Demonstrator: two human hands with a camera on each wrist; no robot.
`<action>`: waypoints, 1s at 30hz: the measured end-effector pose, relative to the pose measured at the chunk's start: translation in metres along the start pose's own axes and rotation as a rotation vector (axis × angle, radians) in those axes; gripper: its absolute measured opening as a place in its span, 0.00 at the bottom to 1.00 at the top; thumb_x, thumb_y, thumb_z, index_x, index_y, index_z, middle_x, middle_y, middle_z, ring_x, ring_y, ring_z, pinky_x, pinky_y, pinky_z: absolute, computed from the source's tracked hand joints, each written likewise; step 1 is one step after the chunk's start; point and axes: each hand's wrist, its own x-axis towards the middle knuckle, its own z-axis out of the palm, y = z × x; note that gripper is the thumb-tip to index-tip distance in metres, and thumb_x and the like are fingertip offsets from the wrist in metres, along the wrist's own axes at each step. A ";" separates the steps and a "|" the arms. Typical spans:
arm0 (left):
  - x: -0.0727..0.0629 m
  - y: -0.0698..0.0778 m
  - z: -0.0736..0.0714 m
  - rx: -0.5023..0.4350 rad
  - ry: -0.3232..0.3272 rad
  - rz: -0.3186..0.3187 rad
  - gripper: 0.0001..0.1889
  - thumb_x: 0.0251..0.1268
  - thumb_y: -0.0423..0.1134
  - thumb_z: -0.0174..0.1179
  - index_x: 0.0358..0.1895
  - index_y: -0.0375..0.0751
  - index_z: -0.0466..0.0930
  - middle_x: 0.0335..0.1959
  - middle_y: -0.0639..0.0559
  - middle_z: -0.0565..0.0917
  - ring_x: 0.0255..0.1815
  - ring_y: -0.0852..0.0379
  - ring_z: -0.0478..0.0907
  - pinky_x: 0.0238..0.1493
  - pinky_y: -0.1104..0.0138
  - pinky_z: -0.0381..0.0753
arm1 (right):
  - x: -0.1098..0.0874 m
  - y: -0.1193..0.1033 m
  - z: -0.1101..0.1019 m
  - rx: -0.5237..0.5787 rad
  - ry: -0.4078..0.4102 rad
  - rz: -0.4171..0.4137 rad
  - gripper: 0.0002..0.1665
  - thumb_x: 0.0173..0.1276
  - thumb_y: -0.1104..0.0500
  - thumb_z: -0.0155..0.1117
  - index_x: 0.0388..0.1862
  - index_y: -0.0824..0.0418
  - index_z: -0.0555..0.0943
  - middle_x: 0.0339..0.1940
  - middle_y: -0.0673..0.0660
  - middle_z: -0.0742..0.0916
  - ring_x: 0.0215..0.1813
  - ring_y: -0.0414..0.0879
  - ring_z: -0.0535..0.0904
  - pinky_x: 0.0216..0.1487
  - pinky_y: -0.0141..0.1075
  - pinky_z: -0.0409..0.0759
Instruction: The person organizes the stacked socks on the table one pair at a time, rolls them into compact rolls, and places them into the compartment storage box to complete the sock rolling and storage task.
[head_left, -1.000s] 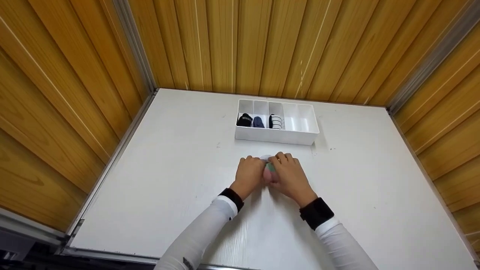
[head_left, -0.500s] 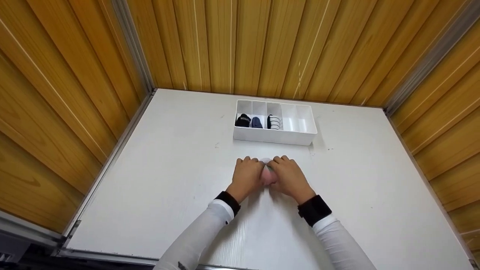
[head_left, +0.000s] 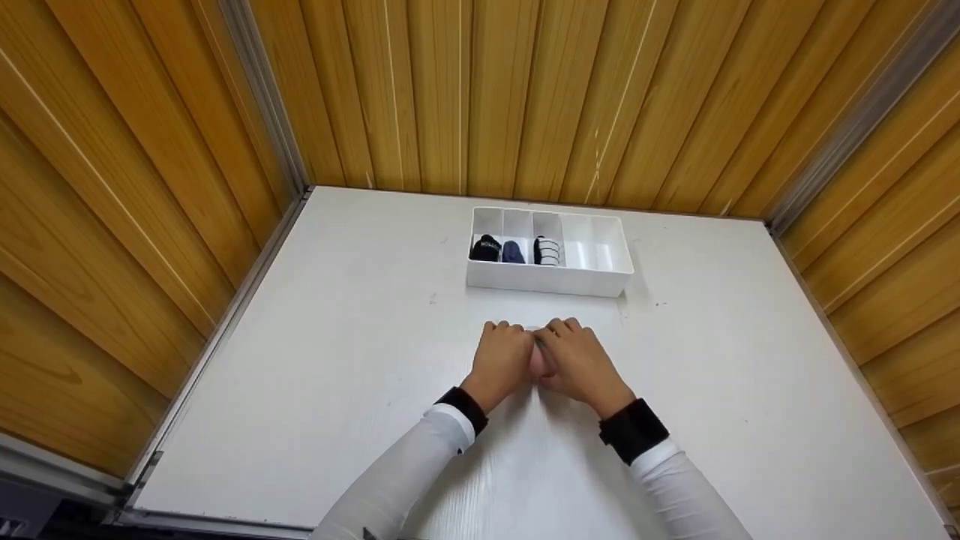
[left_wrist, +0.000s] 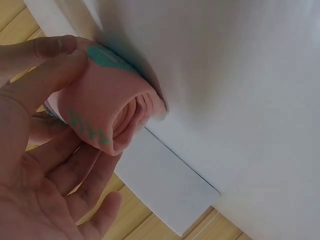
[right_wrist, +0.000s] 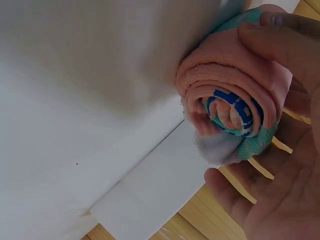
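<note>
Between both hands is a pink sock [left_wrist: 100, 100] with green patches, rolled into a thick bundle. My left hand [head_left: 502, 358] holds one side, its thumb on top and its fingers curled beneath in the left wrist view. From the other side my right hand [head_left: 581, 365] grips the same roll. The right wrist view shows the spiral end of the sock [right_wrist: 235, 100], with blue and green pattern inside and a pale part sticking out below. From the head view, the hands cover most of the sock, leaving a small pink strip.
Beyond the hands stands a white divided box [head_left: 547, 282]. A black sock [head_left: 486, 248], a dark blue sock [head_left: 513, 252] and a white striped sock [head_left: 548, 252] sit in its left compartments. Wood-look panels [head_left: 495, 97] wall in the white table [head_left: 337, 315].
Both hands have kept hold of the sock and drawn closer together around it, so less of it shows. The whole scene shifts slightly downward with the head view.
</note>
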 end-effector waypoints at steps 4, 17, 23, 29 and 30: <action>0.000 -0.003 0.001 -0.049 -0.012 -0.018 0.11 0.61 0.49 0.68 0.42 0.50 0.89 0.36 0.52 0.90 0.39 0.50 0.85 0.47 0.54 0.80 | -0.005 -0.004 0.003 -0.023 0.029 0.020 0.40 0.49 0.46 0.80 0.61 0.58 0.79 0.53 0.60 0.83 0.59 0.60 0.76 0.52 0.57 0.77; -0.005 -0.003 0.001 -0.091 0.003 -0.010 0.19 0.55 0.61 0.69 0.36 0.49 0.88 0.33 0.52 0.88 0.37 0.49 0.84 0.43 0.53 0.79 | -0.004 -0.008 0.008 -0.063 0.059 -0.045 0.31 0.41 0.50 0.84 0.45 0.58 0.84 0.37 0.53 0.85 0.41 0.52 0.78 0.38 0.45 0.78; -0.021 0.010 0.003 0.076 -0.041 -0.017 0.16 0.60 0.49 0.69 0.48 0.47 0.86 0.43 0.52 0.84 0.47 0.50 0.80 0.49 0.55 0.78 | -0.005 -0.013 0.006 -0.028 -0.043 -0.026 0.25 0.43 0.52 0.80 0.41 0.59 0.85 0.34 0.54 0.84 0.39 0.53 0.78 0.36 0.46 0.77; -0.011 0.009 -0.004 0.063 -0.049 -0.029 0.09 0.64 0.46 0.66 0.43 0.51 0.88 0.42 0.53 0.85 0.46 0.51 0.81 0.48 0.56 0.79 | 0.002 -0.014 -0.002 -0.021 -0.094 0.008 0.30 0.44 0.51 0.81 0.47 0.61 0.84 0.41 0.57 0.84 0.44 0.55 0.78 0.42 0.50 0.79; -0.008 0.007 -0.005 0.040 -0.057 -0.032 0.08 0.65 0.45 0.65 0.42 0.51 0.88 0.42 0.53 0.85 0.46 0.51 0.82 0.48 0.55 0.79 | 0.002 -0.015 -0.003 -0.031 -0.100 0.011 0.32 0.45 0.51 0.81 0.49 0.62 0.83 0.43 0.58 0.84 0.47 0.56 0.78 0.44 0.51 0.79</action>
